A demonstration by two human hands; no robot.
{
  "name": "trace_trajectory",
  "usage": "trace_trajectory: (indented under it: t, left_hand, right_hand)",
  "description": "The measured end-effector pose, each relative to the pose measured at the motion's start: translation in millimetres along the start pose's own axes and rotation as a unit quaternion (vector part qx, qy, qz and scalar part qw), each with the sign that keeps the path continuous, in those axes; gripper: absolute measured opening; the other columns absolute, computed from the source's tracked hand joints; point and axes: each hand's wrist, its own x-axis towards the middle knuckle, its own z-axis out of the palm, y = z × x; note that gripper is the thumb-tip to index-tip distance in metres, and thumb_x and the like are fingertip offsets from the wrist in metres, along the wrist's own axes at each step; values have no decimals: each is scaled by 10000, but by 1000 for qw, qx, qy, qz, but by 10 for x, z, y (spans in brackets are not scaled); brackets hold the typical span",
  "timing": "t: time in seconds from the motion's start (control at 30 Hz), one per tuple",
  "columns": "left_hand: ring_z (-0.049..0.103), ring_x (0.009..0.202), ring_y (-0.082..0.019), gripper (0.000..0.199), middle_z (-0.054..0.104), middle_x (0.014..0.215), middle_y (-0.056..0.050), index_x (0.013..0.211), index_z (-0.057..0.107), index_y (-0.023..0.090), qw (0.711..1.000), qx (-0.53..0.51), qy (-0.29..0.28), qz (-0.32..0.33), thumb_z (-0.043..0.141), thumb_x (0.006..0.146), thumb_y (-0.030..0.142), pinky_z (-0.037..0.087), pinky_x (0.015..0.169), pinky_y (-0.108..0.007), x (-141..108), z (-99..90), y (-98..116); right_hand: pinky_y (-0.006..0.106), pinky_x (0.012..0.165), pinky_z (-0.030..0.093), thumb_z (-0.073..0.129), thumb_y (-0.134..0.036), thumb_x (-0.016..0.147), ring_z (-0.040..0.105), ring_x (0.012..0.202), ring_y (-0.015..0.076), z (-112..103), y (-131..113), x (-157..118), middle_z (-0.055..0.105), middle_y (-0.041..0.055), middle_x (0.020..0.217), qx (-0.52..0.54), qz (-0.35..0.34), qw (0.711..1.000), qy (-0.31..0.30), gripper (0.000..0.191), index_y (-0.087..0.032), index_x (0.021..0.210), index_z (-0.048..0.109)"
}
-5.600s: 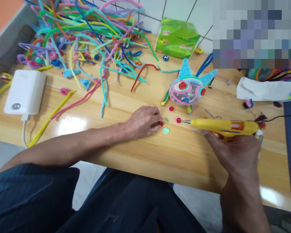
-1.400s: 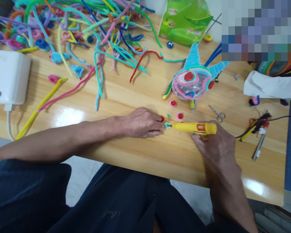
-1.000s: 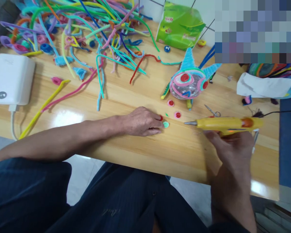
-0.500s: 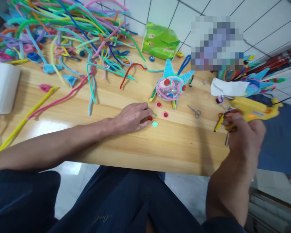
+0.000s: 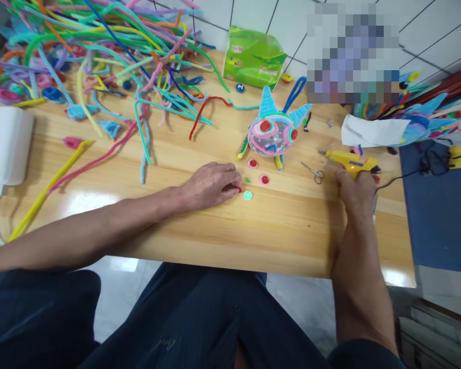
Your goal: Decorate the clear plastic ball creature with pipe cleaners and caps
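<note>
My right hand is wrapped round a yellow hot glue gun, its nozzle pointing left above the table. My left hand rests on the wood, thumb and fingers pinched on a small red pipe-cleaner piece that is mostly hidden. Close to its fingertips lie a mint-green disc, a tiny green bit and two pink-rimmed red discs. Behind them stands a clear round figure with blue fuzzy spikes and pink-and-red eyes. Small scissors lie between it and the glue gun.
A tangle of coloured pipe cleaners covers the back left. Near the left edge is a white box with a cable. A green packet leans at the back. White paper lies back right; the glue gun's black cord runs right.
My right hand has brought the glue gun leftward over the table, from the right edge towards the scissors. My left hand has stayed nearly still, pinching the red piece.
</note>
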Motion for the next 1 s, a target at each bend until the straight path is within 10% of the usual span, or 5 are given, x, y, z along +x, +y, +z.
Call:
trace_trajectory:
  t: [0.2, 0.33, 0.57, 1.0]
  left_hand:
    - [671, 716, -125, 127, 790, 825, -18, 952, 808, 175, 975, -196, 54, -92, 685, 937, 204, 463, 687, -244, 23, -19, 32]
    - [661, 694, -110, 162, 811, 846, -35, 917, 806, 149, 921, -357, 47, -153, 737, 908, 296, 464, 650, -229, 51, -90, 92]
    - [617, 688, -98, 201, 824, 892, -51, 873, 791, 161, 824, -523, -13, -216, 804, 841, 359, 413, 591, -219, 58, -212, 282]
    - [417, 549, -55, 57, 675, 698, 25, 820, 721, 153, 748, -614, -68, -245, 736, 801, 205, 270, 527, -221, 52, -196, 448]
  right_hand:
    - [432, 926, 512, 780, -348, 786, 650, 894, 250, -172, 126, -122, 745, 121, 1057, 30, 50, 998, 36, 385, -169, 1117, 702]
    - [495, 947, 540, 776, -320, 783, 693, 924, 276, -407, -16, -504, 746, 80, 998, 100, -82, 982, 137, 274, -223, 1036, 740]
    - [431, 884, 616, 759, -294, 966, 753, 934, 222, -409, -897, -1396, 793, 16, 1030, 331, -348, 873, -83, 127, -303, 1090, 733]
    - [384, 829, 647, 717, -194, 1003, 781, 889, 199, -253, -1184, -1603, 822, 12, 1071, 298, -437, 844, -89, 202, -311, 1166, 744]
